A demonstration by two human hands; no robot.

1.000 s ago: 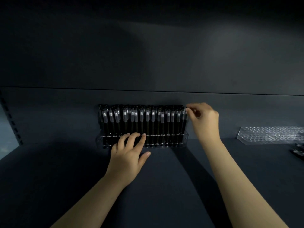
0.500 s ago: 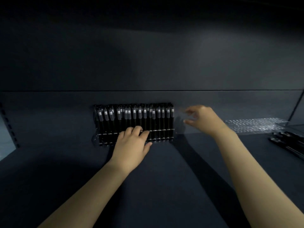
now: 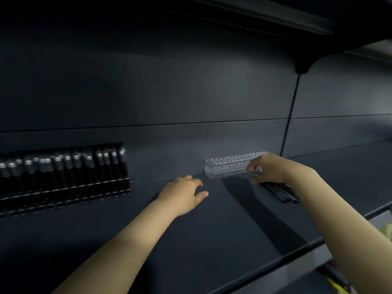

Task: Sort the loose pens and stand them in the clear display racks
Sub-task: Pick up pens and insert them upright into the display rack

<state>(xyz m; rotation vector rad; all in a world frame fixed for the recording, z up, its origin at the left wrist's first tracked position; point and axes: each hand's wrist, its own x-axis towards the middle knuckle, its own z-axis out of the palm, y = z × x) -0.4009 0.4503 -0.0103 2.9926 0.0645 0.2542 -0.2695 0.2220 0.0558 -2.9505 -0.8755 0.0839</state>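
Note:
At the left of the dark shelf [image 3: 191,240], a clear display rack [image 3: 63,188] stands against the back wall, packed with several upright black pens [image 3: 70,164]. Further right stands a second clear rack [image 3: 229,164], empty. My right hand [image 3: 269,168] is at its right end, fingers curled over the front lip and thumb below it. Several loose black pens [image 3: 282,193] lie flat on the shelf just under that hand and wrist. My left hand [image 3: 182,196] hovers over the shelf between the two racks, fingers relaxed and holding nothing.
A vertical seam in the back wall [image 3: 290,115] runs down behind the empty rack's right end, below a bracket [image 3: 301,66] of the upper shelf. The shelf's front edge [image 3: 297,253] slants across the lower right, with yellow items [image 3: 387,232] below it.
My view has swung right. My left hand came off the filled rack and now hovers over the shelf. My right hand moved right from the filled rack's end to the empty rack.

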